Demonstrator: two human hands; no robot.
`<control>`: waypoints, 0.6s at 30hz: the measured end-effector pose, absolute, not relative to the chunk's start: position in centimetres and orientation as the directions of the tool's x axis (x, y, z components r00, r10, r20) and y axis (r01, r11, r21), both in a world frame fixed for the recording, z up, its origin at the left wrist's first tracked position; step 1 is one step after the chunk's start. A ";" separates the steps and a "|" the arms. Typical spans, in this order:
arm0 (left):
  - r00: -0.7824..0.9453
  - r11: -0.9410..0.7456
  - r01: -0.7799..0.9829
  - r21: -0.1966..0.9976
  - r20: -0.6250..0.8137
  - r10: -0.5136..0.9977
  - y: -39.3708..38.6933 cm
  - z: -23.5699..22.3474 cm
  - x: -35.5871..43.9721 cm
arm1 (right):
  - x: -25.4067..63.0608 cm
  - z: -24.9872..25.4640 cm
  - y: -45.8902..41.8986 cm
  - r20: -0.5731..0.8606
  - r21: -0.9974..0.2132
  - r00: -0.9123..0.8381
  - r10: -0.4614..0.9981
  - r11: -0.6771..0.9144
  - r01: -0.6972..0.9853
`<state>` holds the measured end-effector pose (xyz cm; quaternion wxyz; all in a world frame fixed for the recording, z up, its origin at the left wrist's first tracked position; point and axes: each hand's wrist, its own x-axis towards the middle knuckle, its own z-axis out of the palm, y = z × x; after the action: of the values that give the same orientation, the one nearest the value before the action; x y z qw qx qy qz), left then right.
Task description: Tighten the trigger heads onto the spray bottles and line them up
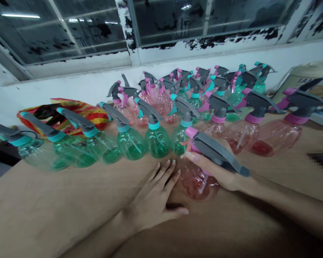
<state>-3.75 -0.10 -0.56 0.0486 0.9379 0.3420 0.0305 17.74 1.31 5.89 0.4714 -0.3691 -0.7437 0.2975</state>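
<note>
My right hand (223,172) is wrapped round the neck of a pink spray bottle (197,184) with a grey and pink trigger head. This bottle stands at the near side of the table, and its nozzle points to the left and away. Just left of it my left hand (158,197) lies flat on the table with fingers spread, holding nothing. Beyond my hands runs a row of spray bottles: green ones such as the green spray bottle (157,141) to the left and middle, pink ones such as the pink spray bottle (280,132) to the right.
More pink and green spray bottles (161,100) crowd together behind the row. A red and yellow striped bag (94,113) lies at the back left. A pale container with lettering (298,77) stands at the back right. A white wall and windows (204,21) close off the wooden table (70,208).
</note>
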 end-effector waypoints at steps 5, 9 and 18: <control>0.762 -0.758 0.641 0.120 0.024 0.648 -0.1 -0.5 -3.7 | 17.7 6.0 1.2 0.498 -0.775 -0.265 0.826 0.561 0.289; 0.760 -0.757 0.640 0.133 0.036 0.649 -0.1 -0.5 -3.7 | 17.7 5.7 1.2 0.474 -0.821 -0.264 0.840 0.530 0.212; 0.760 -0.759 0.641 0.116 0.047 0.649 -0.1 -0.5 -3.7 | 17.6 5.0 1.2 0.511 -0.812 -0.240 0.825 0.555 0.179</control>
<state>-3.75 -0.11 -0.46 0.0463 0.9369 0.3441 0.0423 17.63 1.19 4.97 0.5085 -0.3483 -0.7204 0.3179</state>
